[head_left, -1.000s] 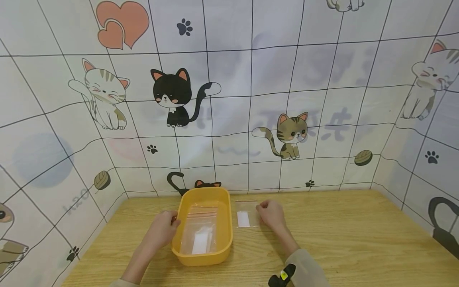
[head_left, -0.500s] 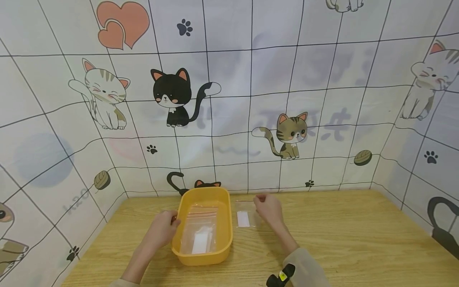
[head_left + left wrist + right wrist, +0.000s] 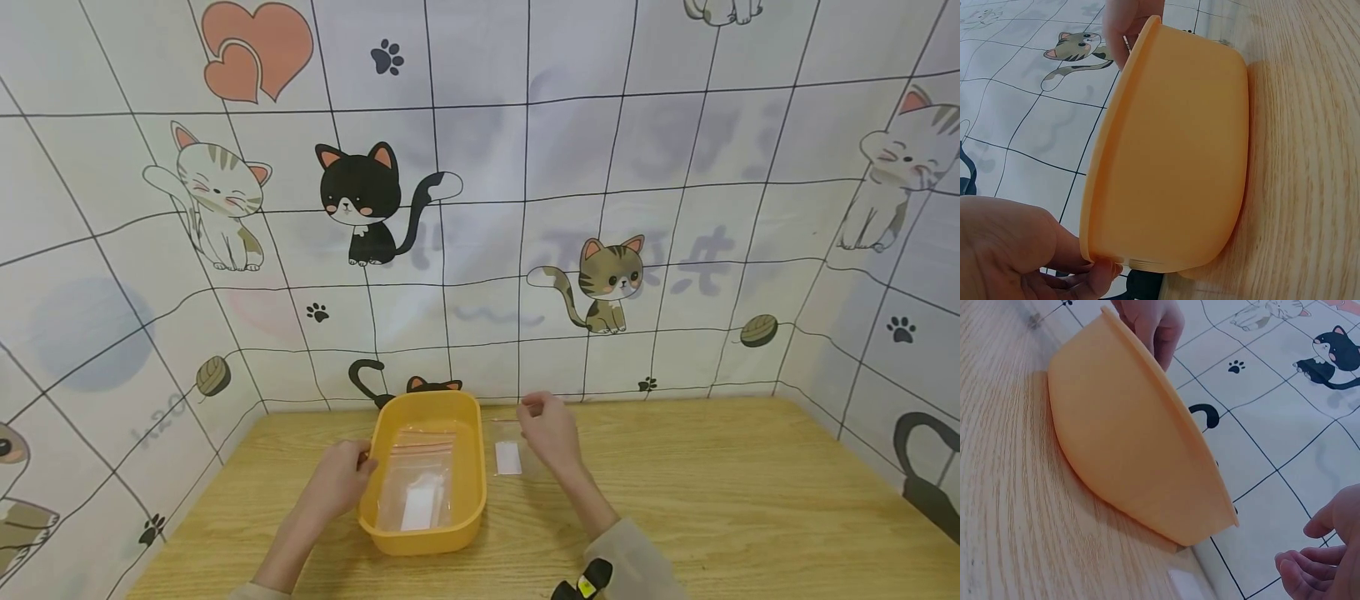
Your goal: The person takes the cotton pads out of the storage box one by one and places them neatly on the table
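My left hand (image 3: pixel 336 482) pinches the left rim of a yellow plastic basin (image 3: pixel 427 543) standing on the table. In the left wrist view, the left thumb and fingers (image 3: pixel 1099 280) are on either side of that rim. Inside the basin lies a stack of clear zip-lock bags (image 3: pixel 416 467) with reddish seal lines and white cards. Another zip-lock bag (image 3: pixel 507 458) with a white card lies flat to the right of the basin. My right hand (image 3: pixel 552 435) hovers over this bag's upper right part; the right wrist view shows its thumb and loosely bent fingers (image 3: pixel 1302 572) apart, holding nothing.
The wooden table (image 3: pixel 735 500) extends far to the right of the bag. Right behind it rises a white grid-patterned cloth wall (image 3: pixel 487 242) printed with cats, close behind the basin. Side walls of the same cloth flank the table.
My right hand has left the bag's right edge and moved up and left, toward the back of the table. The left hand, the basin and the bag stay in place.
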Tool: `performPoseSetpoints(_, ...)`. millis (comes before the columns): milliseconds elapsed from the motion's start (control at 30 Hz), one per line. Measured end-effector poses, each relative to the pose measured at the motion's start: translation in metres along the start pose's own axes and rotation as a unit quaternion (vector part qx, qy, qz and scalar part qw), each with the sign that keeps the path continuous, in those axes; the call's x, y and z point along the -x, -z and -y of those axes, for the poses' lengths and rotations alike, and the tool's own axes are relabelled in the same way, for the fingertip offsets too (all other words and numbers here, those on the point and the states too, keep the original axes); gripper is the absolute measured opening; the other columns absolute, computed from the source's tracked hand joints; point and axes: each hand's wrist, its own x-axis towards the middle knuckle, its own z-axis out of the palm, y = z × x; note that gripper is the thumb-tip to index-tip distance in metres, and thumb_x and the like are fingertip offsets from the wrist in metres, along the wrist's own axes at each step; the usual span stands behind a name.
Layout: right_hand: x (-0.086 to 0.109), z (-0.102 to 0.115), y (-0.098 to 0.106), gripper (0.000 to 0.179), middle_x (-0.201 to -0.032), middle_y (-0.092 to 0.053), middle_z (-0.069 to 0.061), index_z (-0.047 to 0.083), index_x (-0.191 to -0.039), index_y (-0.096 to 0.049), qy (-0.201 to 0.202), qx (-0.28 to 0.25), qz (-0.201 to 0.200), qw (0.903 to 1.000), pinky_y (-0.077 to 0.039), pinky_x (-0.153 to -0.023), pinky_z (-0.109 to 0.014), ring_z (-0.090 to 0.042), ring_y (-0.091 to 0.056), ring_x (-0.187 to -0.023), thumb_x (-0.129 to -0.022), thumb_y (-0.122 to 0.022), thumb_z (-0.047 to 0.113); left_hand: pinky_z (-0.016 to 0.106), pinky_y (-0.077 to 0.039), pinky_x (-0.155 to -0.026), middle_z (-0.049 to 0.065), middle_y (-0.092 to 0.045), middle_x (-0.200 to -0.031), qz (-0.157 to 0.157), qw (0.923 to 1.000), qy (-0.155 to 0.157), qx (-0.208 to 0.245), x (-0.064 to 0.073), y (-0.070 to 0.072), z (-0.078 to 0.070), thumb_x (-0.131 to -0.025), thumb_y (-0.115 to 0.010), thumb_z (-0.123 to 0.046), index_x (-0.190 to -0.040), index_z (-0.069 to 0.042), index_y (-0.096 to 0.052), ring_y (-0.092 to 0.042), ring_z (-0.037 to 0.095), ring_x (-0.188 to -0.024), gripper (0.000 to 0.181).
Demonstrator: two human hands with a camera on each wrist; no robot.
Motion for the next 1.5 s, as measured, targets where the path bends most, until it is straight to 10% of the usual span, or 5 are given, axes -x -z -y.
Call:
performPoseSetpoints(467, 0.011, 0.022, -0.009, 0.023, -0.094, -0.069, -0.017, -0.005, -0.112, -0.066, 0.020, -0.055, 0.035, 0.9977, -0.058, -0.058, -0.032, -0.016, -0.065, -0.062, -0.096, -0.062, 0.011, 0.023, -0.034, -0.050, 0.002, -0.043, -0.063, 0.005, 0.9998, 0.013, 0.016, 0.000, 0.000, 0.001, -0.092, -0.062, 0.005, -0.071, -0.006, -0.053, -0.042, 0.014, -0.058, 0.026)
performPoseSetpoints(1500, 0.036, 0.043, -0.034, 0.028, -0.094, -0.067, -0.022, -0.012, -0.114, -0.061, 0.037, -0.108, 0.171, 0.9786, -0.061, -0.069, -0.040, -0.033, -0.071, -0.077, -0.094, -0.064, 0.006, 0.028, -0.051, -0.054, 0.004, -0.060, -0.074, 0.010, 0.9974, 0.019, 0.068, -0.001, 0.004, 0.005, -0.090, -0.067, 0.005, -0.100, 0.008, -0.068, -0.056, 0.015, -0.063, 0.011)
